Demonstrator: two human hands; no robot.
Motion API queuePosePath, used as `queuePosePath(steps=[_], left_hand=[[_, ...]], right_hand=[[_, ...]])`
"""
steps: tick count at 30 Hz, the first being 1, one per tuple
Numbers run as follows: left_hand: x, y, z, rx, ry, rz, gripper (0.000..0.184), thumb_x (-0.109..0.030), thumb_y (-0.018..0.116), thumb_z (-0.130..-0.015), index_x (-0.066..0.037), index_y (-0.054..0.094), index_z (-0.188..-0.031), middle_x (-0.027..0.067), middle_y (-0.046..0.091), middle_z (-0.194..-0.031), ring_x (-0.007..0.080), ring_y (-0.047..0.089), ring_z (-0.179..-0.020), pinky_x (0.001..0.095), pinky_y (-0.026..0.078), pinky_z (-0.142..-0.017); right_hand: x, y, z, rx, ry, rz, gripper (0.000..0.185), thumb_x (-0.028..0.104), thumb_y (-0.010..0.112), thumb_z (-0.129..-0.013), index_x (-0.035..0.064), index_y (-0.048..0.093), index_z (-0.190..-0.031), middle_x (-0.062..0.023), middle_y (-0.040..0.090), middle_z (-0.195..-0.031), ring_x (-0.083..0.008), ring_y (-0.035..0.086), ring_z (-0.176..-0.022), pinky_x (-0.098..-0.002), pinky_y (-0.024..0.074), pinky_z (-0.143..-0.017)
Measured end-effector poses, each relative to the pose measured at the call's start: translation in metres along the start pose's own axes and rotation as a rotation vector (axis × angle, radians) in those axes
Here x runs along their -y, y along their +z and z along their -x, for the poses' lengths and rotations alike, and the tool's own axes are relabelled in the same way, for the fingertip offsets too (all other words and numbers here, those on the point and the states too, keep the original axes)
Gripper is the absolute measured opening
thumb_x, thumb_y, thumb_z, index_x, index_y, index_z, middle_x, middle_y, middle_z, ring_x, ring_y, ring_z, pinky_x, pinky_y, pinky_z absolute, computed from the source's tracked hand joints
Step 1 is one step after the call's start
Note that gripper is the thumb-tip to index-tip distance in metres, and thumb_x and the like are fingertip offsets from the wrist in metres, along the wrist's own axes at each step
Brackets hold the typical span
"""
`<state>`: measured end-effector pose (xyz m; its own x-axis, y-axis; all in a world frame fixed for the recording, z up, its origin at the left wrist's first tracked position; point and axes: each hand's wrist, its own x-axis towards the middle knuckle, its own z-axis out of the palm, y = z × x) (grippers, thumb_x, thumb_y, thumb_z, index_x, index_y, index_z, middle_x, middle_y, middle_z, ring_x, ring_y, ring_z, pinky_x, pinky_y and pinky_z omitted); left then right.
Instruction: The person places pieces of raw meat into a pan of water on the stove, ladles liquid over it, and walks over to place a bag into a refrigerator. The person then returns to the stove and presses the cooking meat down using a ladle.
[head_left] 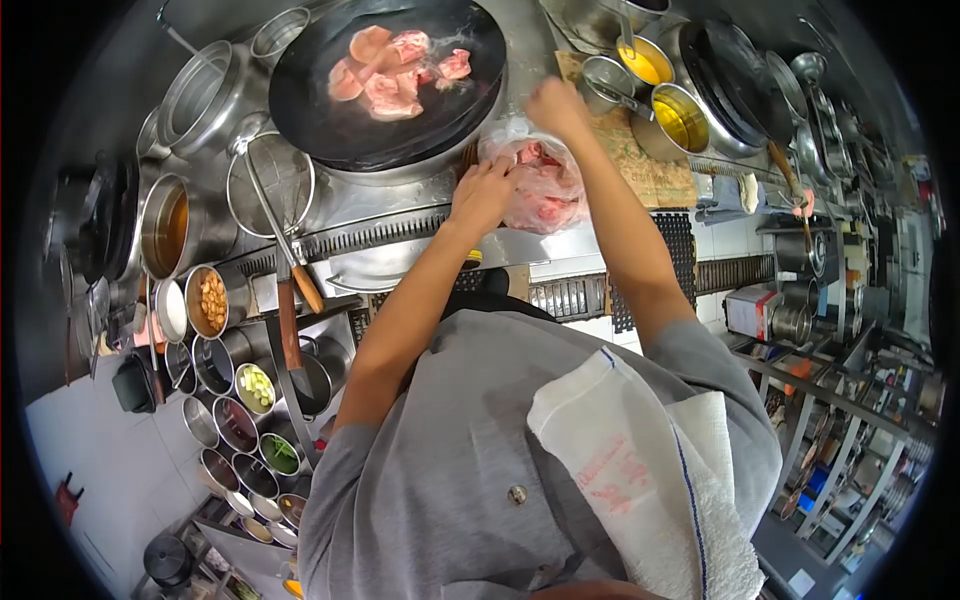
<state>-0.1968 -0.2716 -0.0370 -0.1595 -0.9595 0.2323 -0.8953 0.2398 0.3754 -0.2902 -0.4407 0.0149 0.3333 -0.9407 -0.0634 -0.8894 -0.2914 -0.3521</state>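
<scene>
While bagged meat [545, 195] sits by the wok [395, 145], pots [212, 228] crowd the steel counter [390, 198].

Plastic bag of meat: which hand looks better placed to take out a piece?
Probably the left hand: its fingers reach the plastic bag beside the meat inside. The right hand is curled beyond the bag; whether it grips anything is unclear.

Blurred: fingers of right hand [558, 108], too indistinct to count. Partly hidden: meat [548, 208] behind clouded plastic bag [522, 215] and left hand [484, 190]. Cropped at upper edge: black wok [318, 112]. Illegible: red marks [615, 475] on white towel [578, 420]. Too small to tell: contents of metal rack [820, 393].
</scene>
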Motion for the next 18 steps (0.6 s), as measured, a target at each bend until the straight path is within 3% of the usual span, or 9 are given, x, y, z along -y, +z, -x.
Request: queuePosePath(steps=[2,3,5,9,11,14,18], left_hand=[[0.001,0.001,-0.004,-0.032,-0.047,0.096,0.033,0.001,0.051,-0.074,-0.005,0.055,-0.106,0.0112,0.055,-0.102,0.0334,0.056,-0.095,0.0438,0.046,-0.080],[0.001,-0.001,-0.004,-0.025,-0.052,0.093,0.033,0.001,0.051,-0.074,-0.005,0.055,-0.106,0.0112,0.055,-0.102,0.0334,0.056,-0.095,0.0438,0.046,-0.080],[0.000,-0.006,-0.010,-0.008,-0.037,0.158,0.029,0.002,0.050,-0.075,-0.004,0.052,-0.104,0.0128,0.054,-0.101,0.0359,0.058,-0.091,0.0435,0.048,-0.076],[-0.001,-0.004,-0.013,-0.048,0.038,0.153,0.025,0.002,0.050,-0.076,-0.005,0.052,-0.100,0.0129,0.054,-0.100,0.0356,0.058,-0.088,0.0434,0.048,-0.074],[-0.001,-0.004,-0.013,-0.026,0.048,0.121,0.024,0.002,0.051,-0.075,-0.005,0.052,-0.099,0.0125,0.053,-0.099,0.0350,0.058,-0.088,0.0437,0.048,-0.075],[0.000,-0.008,-0.013,-0.048,0.050,0.075,0.023,0.001,0.051,-0.075,-0.005,0.052,-0.096,0.0118,0.053,-0.096,0.0342,0.058,-0.088,0.0434,0.047,-0.075],[-0.001,-0.006,-0.013,-0.063,0.054,0.052,0.023,0.000,0.052,-0.074,-0.005,0.053,-0.097,0.0111,0.054,-0.096,0.0333,0.058,-0.088,0.0427,0.047,-0.076]], right_hand=[[-0.041,0.044,0.005,0.462,-0.332,0.258,0.024,0.025,0.063,-0.075,0.0060,0.070,-0.089,-0.0216,0.065,-0.098,-0.0346,0.063,-0.093,-0.0431,0.0505,-0.078],[-0.058,0.073,0.010,0.468,-0.333,0.252,0.024,0.025,0.063,-0.075,0.0060,0.070,-0.089,-0.0216,0.065,-0.098,-0.0346,0.063,-0.093,-0.0431,0.0505,-0.078],[-0.084,0.110,0.013,0.236,-0.674,0.080,0.017,0.017,0.061,-0.076,0.0069,0.070,-0.086,-0.0183,0.067,-0.096,-0.0320,0.065,-0.090,-0.0403,0.0510,-0.077],[-0.081,0.112,0.009,0.143,-0.665,0.282,0.013,0.012,0.060,-0.076,0.0089,0.071,-0.083,-0.0144,0.068,-0.091,-0.0295,0.066,-0.086,-0.0388,0.0514,-0.076],[-0.071,0.104,0.003,0.379,-0.488,0.568,0.012,0.015,0.062,-0.075,0.0100,0.071,-0.082,-0.0115,0.069,-0.086,-0.0266,0.067,-0.083,-0.0377,0.0519,-0.073],[-0.067,0.095,-0.003,0.474,-0.574,0.642,0.012,0.018,0.066,-0.072,0.0105,0.071,-0.080,-0.0103,0.069,-0.084,-0.0261,0.067,-0.080,-0.0374,0.0525,-0.071],[-0.087,0.109,-0.005,0.410,-0.613,0.562,0.013,0.021,0.070,-0.068,0.0104,0.071,-0.075,-0.0101,0.069,-0.082,-0.0252,0.068,-0.078,-0.0371,0.0529,-0.069]])
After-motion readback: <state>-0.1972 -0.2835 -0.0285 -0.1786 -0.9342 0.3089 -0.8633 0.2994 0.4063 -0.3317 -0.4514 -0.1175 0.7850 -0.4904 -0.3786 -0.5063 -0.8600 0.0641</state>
